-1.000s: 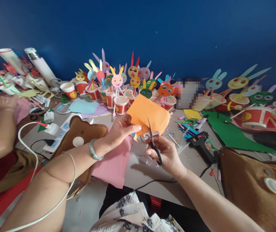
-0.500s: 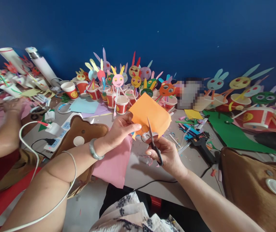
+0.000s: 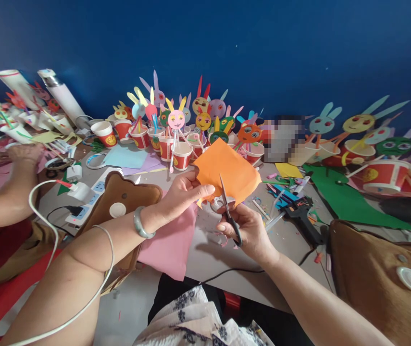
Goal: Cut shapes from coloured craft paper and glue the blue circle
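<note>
My left hand (image 3: 183, 192) pinches the lower left edge of an orange paper sheet (image 3: 230, 170) and holds it up over the table. My right hand (image 3: 244, 228) grips a pair of scissors (image 3: 227, 206) by the handles. The blades point up and lie against the bottom edge of the orange sheet. A pink paper sheet (image 3: 169, 242) lies on the table under my left wrist, which wears a green bangle.
Red paper cups with rabbit-eared paper faces (image 3: 176, 132) crowd the back of the table. A black glue gun (image 3: 299, 214) and green paper (image 3: 342, 197) lie to the right. Brown pouches (image 3: 122, 202) sit on both sides. Another person's arm (image 3: 3, 202) rests at the left.
The orange sheet has turned and shifted slightly to the right in my left hand. The scissors have stayed at its lower edge. The other person's hand at the left has moved right.
</note>
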`<move>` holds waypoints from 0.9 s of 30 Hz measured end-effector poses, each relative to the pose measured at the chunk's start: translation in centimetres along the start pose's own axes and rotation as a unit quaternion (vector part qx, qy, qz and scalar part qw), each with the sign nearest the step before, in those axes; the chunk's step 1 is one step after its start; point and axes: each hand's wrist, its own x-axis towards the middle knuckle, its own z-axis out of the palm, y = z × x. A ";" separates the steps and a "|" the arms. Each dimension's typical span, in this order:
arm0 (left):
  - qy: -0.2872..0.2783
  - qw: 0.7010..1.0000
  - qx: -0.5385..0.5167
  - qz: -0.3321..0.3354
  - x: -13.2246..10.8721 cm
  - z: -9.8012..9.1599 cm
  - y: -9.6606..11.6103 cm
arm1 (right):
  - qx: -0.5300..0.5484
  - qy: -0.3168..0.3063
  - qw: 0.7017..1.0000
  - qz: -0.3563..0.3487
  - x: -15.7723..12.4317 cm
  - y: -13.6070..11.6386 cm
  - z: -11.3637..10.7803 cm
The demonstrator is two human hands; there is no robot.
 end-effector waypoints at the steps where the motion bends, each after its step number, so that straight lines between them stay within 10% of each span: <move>1: -0.014 1.000 0.007 -0.004 0.0 0.0 -0.1 | -0.004 0.001 1.000 -0.003 0.0 0.0 0.0; 27: -0.035 0.998 0.047 -0.015 -0.3 0.0 -0.5 | -0.062 -0.005 0.998 -0.033 0.1 -0.2 -0.1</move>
